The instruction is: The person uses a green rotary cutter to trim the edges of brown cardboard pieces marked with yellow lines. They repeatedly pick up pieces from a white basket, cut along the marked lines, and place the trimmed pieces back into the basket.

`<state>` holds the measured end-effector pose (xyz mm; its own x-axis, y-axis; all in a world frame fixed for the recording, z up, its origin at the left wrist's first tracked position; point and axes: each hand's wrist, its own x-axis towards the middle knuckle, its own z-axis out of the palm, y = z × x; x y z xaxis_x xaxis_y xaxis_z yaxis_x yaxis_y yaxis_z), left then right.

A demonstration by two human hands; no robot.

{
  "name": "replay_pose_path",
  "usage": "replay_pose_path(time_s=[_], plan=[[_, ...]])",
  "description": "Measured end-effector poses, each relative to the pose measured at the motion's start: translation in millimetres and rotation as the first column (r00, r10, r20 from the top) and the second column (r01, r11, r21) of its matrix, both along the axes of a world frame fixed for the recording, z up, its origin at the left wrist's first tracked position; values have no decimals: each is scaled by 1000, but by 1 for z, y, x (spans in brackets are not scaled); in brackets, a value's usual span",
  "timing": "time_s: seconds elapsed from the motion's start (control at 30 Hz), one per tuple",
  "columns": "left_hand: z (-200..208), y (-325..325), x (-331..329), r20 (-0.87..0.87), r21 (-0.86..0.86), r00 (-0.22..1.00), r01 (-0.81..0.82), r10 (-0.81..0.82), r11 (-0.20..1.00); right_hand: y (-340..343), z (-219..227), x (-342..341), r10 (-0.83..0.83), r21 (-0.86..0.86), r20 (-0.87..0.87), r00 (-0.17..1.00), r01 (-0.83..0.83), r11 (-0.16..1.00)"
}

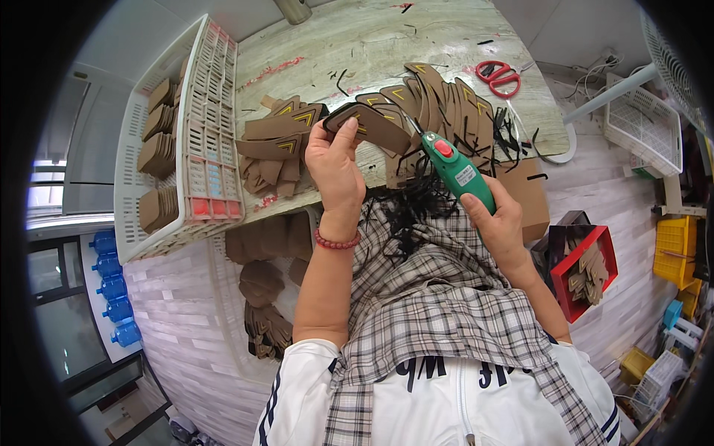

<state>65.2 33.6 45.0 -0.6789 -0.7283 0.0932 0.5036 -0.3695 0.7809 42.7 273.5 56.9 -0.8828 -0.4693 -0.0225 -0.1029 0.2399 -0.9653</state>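
Note:
My left hand (pixel 336 167) is closed on a brown flat piece (pixel 385 132) with a dark edge and a yellow mark, its thumb pressing on top. In my right hand (pixel 500 221) is a green hand-held electric tool (pixel 457 167) with a red button. Its thin metal tip points up and left, close to the held piece; whether they touch I cannot tell. Loose brown pieces (pixel 281 128) with yellow chevrons lie left of my left hand. A fanned row of similar pieces (pixel 435 93) lies beyond the tool. Black strip scraps (pixel 409 208) hang over the table edge onto my checked apron.
Red-handled scissors (pixel 500 79) lie on the table (pixel 327 44) at the far right. A white crate (pixel 210 126) holding stacked brown pieces stands at left. To the right, a red-edged box (pixel 611 256) holds more pieces. A fan (pixel 673 63) stands at the upper right.

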Motion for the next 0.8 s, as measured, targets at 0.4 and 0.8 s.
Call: replay_pose_path(time_s=[0.4,0.8], plan=[[23,8,-5,29,64,989,144,-146,988,1,6,1,-11,-40,-17,1000,11,999],[6,31,-18,83,141,995,49,-61,989,2,3,2,-3,-54,-6,1000,3,999]])
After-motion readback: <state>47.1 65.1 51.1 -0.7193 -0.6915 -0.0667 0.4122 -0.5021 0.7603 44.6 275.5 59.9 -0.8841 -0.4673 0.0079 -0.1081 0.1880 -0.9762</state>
